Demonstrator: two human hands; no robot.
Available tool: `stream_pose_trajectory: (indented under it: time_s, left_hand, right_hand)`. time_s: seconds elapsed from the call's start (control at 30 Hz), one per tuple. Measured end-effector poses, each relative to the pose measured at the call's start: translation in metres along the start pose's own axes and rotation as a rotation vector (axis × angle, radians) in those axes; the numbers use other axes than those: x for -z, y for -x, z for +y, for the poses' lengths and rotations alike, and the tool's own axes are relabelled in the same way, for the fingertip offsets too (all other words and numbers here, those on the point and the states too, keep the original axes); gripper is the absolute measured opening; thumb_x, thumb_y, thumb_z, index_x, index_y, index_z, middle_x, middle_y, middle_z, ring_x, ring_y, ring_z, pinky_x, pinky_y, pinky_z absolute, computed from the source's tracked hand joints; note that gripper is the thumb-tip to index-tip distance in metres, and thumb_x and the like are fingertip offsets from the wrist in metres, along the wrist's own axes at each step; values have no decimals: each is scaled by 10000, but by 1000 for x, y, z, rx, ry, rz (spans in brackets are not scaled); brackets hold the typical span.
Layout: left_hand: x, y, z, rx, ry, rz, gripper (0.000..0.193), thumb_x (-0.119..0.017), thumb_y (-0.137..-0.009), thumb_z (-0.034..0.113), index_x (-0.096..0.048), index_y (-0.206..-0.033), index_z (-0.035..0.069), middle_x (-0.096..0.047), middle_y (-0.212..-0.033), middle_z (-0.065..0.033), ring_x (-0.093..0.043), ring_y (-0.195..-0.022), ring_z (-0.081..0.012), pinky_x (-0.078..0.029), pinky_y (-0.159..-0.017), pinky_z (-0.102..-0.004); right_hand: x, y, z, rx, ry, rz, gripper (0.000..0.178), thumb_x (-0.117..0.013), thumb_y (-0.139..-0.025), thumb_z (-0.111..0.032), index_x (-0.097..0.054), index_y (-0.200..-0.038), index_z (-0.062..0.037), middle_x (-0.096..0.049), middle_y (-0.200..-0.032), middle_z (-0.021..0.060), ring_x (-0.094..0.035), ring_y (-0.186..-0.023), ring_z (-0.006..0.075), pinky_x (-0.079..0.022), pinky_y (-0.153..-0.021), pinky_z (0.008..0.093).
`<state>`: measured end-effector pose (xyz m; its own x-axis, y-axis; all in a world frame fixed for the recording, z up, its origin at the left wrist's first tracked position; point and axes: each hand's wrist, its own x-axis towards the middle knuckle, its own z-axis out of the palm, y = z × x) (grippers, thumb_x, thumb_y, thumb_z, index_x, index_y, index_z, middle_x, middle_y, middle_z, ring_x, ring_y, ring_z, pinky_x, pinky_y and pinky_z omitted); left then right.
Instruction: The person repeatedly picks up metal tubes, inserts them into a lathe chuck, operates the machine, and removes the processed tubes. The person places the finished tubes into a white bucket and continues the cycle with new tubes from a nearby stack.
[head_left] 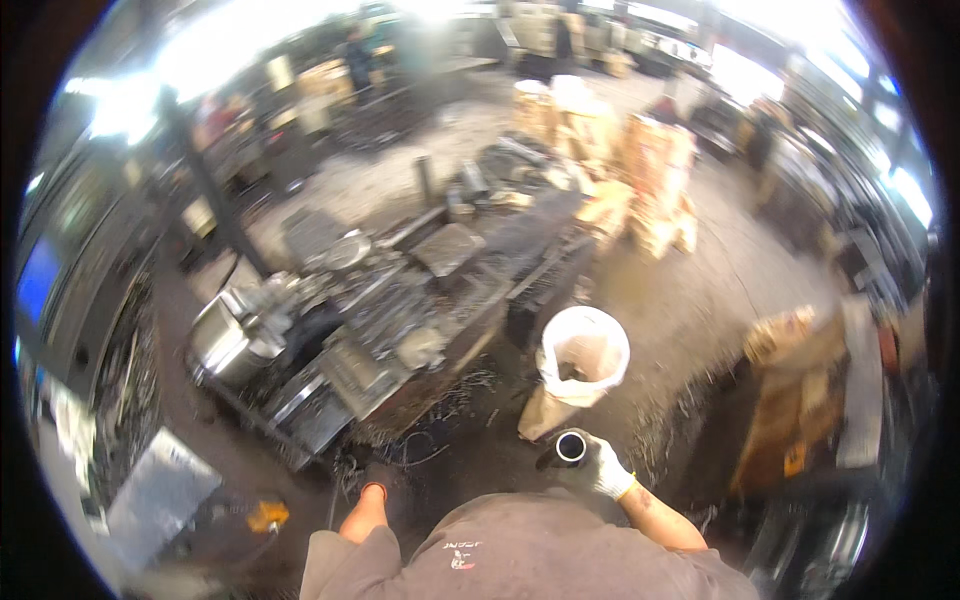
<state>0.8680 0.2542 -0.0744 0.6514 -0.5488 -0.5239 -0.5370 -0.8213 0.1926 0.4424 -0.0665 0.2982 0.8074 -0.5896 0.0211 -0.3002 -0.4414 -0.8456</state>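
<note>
My right hand (pixel 603 470), in a pale work glove with a dark palm side, is closed round a short metal tube (pixel 571 447). The tube's bright round rim faces up and its inside looks dark. Just beyond this hand stands a tall bag or bin with a white liner (pixel 608 375) folded over its round mouth. My left forearm reaches forward at the lower left, ending in an orange cuff. Past the cuff, my left hand (pixel 378 476) is dark and blurred against the dark floor, so its fingers cannot be made out. It is near the workbench's front edge.
A cluttered workbench (pixel 365 372) with metal plates and tools runs diagonally ahead. A shiny metal pot (pixel 232 335) stands at its left end. Tall wrapped bundles (pixel 658 175) stand beyond, and a brown box (pixel 795 440) lies at right. Metal shavings (pixel 445 405) litter the floor.
</note>
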Motion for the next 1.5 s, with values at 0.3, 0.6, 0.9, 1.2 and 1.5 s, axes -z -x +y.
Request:
stream_pose_trajectory:
  time_s: [0.3, 0.6, 0.9, 1.2, 1.5]
  left_hand:
    - [-166, 236, -23, 345, 178, -207, 413, -516, -1074, 329, -694, -1351, 81, -685, -1391, -190, -675, -1240, -388, -547, -976, -494]
    - [0, 253, 75, 1670, 1229, 1202, 639, -567, -1077, 465, -524, -1541, 28, -544, -1570, -225, -556, -1395, -414, -456, -1125, -482]
    - [142, 258, 32, 1375, 608, 1443, 490, -541, -1094, 440, -630, -1356, 36, -648, -1377, -231, -671, -1183, -447, -533, -990, -504]
    - [103, 265, -21, 1120, 505, 1158, 392, -616, -1033, 389, -720, -1180, 41, -740, -1128, -204, -716, -1025, -391, -557, -873, -483]
    - [21, 219, 91, 1497, 1361, 1110, 462, -679, -994, 399, -709, -1252, 18, -752, -1127, -180, -712, -1001, -281, -552, -873, -406]
  right_hand:
    - [-56, -230, -63, 373, 77, -260, 555, -930, -766, -273, -699, -1221, -56, -776, -1041, 188, -783, -992, 332, -625, -854, 424]
    - [-98, -380, -59, 486, 158, -465, 664, -934, -754, -431, -662, -1270, -114, -763, -1105, 186, -757, -997, 400, -617, -823, 494]
    - [-34, -489, -176, 959, -3, -803, 196, -842, -831, -151, -826, -1005, -62, -804, -1008, 152, -794, -919, 309, -643, -858, 376]
    - [-236, -558, -300, 1356, 1172, -988, 298, -817, -843, -378, -847, -963, -107, -804, -926, 144, -765, -840, 358, -604, -732, 471]
    - [-280, -631, -279, 775, 280, -1706, 453, -715, -936, -164, -724, -1378, -63, -744, -1361, 115, -715, -1167, 179, -563, -1001, 345]
